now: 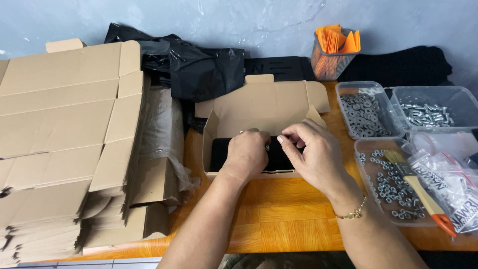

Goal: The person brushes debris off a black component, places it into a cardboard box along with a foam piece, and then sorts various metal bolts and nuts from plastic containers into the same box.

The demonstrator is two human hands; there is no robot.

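Both forearms are bare, and a thin gold chain bracelet circles the right wrist.

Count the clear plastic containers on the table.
3. One with washers at back, one with bolts to its right by the edge, one with nuts nearer, under a brush. Bags at right may hide more.

Soft, even light from above, faint shadows, sharp focus throughout, slight wide-angle stretching toward the edges.
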